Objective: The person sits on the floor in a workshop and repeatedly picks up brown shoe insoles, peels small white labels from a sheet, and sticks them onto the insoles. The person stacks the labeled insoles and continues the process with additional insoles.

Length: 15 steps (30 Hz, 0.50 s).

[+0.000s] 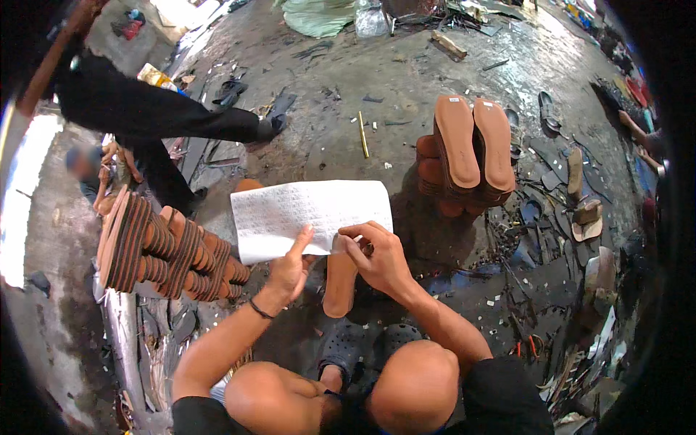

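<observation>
Two hands pinch the lower edge of a white rectangular sticker sheet (308,216) held above a tan sole (339,284), the left hand (290,268) gripping its bottom middle, the right hand (380,261) grasping a label there, sole stacks (464,156) beyond.

This is a rough sandal-making workshop with work done on a stained concrete floor (406,80). Stacks of brown sandal soles (464,148) stand at upper right and another row of soles (167,254) at left. Offcuts and scraps (551,239) litter the right side.
</observation>
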Each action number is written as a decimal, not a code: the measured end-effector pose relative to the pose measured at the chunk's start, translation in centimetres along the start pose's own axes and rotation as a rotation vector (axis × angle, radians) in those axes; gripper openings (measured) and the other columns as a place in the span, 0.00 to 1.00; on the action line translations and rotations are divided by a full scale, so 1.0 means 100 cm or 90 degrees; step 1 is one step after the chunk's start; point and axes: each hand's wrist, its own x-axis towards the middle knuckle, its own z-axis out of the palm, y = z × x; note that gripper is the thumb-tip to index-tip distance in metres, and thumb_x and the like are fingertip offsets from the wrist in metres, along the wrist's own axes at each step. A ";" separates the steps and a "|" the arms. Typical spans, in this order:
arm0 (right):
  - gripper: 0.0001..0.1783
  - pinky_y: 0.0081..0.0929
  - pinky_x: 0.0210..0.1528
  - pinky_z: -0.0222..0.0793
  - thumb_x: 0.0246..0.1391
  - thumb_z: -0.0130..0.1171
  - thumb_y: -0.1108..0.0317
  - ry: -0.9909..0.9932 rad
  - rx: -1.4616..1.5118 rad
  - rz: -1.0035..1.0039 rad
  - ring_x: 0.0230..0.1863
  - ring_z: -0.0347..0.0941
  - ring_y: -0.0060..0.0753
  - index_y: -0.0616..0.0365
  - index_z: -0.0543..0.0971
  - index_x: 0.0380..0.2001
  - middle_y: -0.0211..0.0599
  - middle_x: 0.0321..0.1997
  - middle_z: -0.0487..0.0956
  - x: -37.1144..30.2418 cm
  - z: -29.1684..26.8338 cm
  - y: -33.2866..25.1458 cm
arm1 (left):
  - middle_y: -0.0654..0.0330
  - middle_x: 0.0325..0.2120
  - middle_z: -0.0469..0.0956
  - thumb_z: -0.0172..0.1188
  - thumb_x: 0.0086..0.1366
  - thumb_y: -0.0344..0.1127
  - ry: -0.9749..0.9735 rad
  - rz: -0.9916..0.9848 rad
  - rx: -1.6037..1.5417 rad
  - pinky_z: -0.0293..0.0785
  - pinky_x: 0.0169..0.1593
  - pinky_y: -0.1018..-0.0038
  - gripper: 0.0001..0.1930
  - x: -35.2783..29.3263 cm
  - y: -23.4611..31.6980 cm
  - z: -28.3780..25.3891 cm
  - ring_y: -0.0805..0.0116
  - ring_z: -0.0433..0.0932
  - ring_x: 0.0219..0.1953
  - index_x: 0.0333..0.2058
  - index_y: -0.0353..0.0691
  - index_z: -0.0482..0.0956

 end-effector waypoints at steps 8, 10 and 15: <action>0.13 0.22 0.34 0.75 0.55 0.66 0.65 0.040 -0.109 0.112 0.29 0.79 0.22 0.66 0.83 0.39 0.41 0.33 0.85 0.007 0.018 0.017 | 0.55 0.48 0.78 0.50 0.72 0.39 -0.120 -0.142 -0.320 0.70 0.59 0.64 0.17 0.025 -0.075 -0.023 0.62 0.77 0.51 0.53 0.34 0.72; 0.14 0.21 0.35 0.75 0.56 0.66 0.66 0.065 -0.105 0.117 0.30 0.79 0.21 0.67 0.82 0.39 0.40 0.33 0.85 0.007 0.023 0.020 | 0.54 0.49 0.77 0.49 0.72 0.37 -0.151 -0.160 -0.390 0.68 0.62 0.62 0.17 0.035 -0.089 -0.026 0.61 0.76 0.53 0.54 0.32 0.71; 0.11 0.20 0.34 0.75 0.56 0.66 0.68 0.083 -0.094 0.118 0.31 0.79 0.20 0.66 0.81 0.37 0.36 0.31 0.84 0.008 0.035 0.026 | 0.57 0.49 0.76 0.54 0.70 0.41 -0.129 -0.072 -0.280 0.69 0.58 0.67 0.18 0.030 -0.090 -0.013 0.65 0.76 0.50 0.52 0.34 0.73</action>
